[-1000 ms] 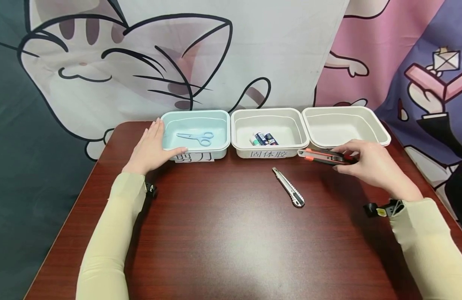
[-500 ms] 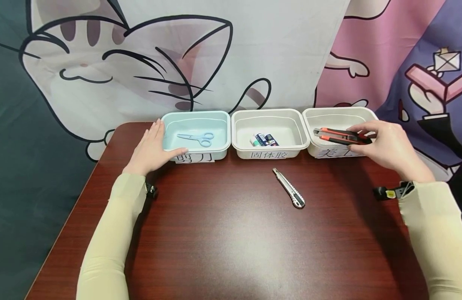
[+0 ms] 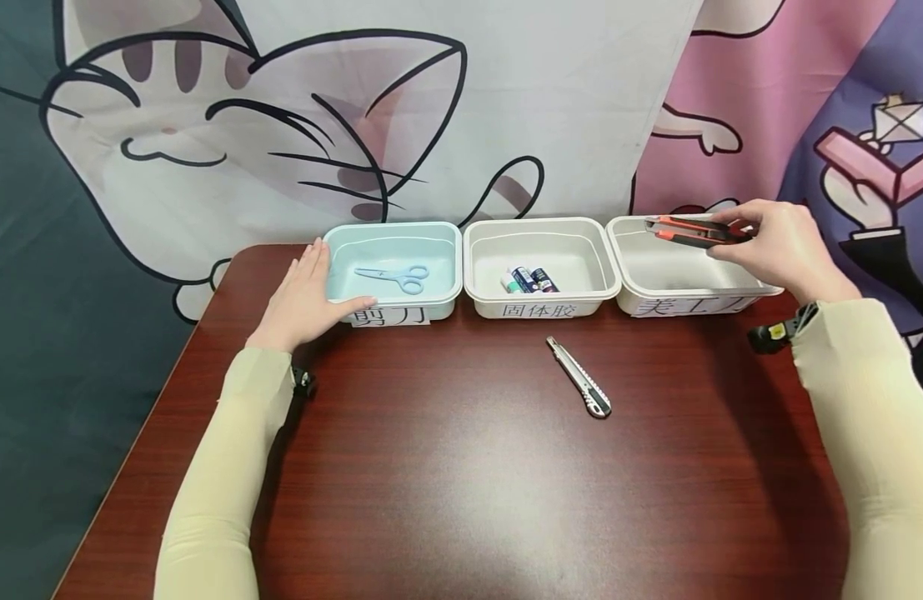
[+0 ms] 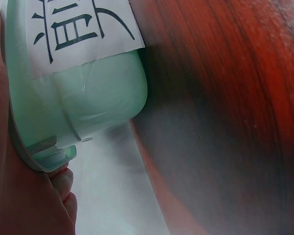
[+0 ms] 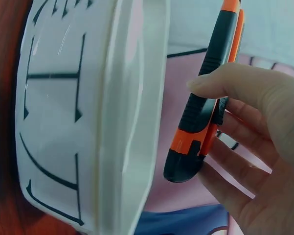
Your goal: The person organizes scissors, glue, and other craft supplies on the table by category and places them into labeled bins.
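Note:
My right hand (image 3: 780,250) pinches an orange-and-black utility knife (image 3: 694,232) above the right white bin (image 3: 739,292). In the right wrist view the thumb presses on the black grip of the knife (image 5: 198,103), which hangs clear of the rim. My left hand (image 3: 299,296) rests on the left side of the light blue bin (image 3: 431,304), fingers straight and thumb along the front rim. Inside that bin lie light blue scissors (image 3: 393,277). A silver-and-black utility knife (image 3: 579,377) lies on the table in front of the bins.
The middle white bin (image 3: 499,242) contains several small glue sticks (image 3: 532,280). All three bins stand in a row along the back of the brown table (image 3: 431,458), with paper labels on their fronts. Behind hangs a printed cloth (image 3: 566,100).
My right hand has lifted the orange-and-black utility knife up and back, from in front of the right bin to over it. The left hand has stayed in place.

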{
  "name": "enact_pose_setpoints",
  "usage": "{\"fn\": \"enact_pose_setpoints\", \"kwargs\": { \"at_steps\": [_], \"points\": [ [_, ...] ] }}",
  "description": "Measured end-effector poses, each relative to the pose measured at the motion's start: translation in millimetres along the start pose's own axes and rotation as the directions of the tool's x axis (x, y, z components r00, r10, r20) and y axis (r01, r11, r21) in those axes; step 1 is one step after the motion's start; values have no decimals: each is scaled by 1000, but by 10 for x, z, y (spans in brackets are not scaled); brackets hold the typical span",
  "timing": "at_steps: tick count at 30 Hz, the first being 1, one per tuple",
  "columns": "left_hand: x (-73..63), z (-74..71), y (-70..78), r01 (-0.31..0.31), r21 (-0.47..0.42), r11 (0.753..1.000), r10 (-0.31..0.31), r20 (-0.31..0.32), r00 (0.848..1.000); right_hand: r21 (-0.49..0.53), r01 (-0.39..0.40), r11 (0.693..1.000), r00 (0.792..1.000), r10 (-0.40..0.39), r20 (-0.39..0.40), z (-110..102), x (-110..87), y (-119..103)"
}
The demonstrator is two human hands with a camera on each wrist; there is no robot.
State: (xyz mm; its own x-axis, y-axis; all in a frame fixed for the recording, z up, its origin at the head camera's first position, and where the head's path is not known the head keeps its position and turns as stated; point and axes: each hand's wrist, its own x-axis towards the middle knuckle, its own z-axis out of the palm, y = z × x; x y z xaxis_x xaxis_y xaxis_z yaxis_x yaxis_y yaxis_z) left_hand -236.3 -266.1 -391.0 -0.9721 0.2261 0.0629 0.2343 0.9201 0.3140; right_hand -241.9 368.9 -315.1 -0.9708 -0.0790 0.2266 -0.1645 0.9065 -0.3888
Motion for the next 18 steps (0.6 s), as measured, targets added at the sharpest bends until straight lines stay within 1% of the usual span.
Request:
{"fn": "enact_pose_setpoints", "kwargs": {
  "at_steps": [5, 8, 13, 18],
  "points": [
    [-8, 1, 2, 7, -6, 1000, -7, 1, 1000, -26, -19, 999, 998, 20, 67, 100, 148, 172],
    [-6, 8, 3, 3, 0, 1000, -3, 1, 1000, -36, -11, 999, 995, 14, 99, 172, 208, 255],
    [-2, 13, -3, -1, 8, 1000, 1, -2, 1000, -66, 9, 998, 991, 0, 137, 306, 302, 329],
    [1, 8, -1, 1, 7, 1000, -1, -5, 1000, -65, 26, 998, 983, -14, 182, 455, 363, 381]
  ]
}}
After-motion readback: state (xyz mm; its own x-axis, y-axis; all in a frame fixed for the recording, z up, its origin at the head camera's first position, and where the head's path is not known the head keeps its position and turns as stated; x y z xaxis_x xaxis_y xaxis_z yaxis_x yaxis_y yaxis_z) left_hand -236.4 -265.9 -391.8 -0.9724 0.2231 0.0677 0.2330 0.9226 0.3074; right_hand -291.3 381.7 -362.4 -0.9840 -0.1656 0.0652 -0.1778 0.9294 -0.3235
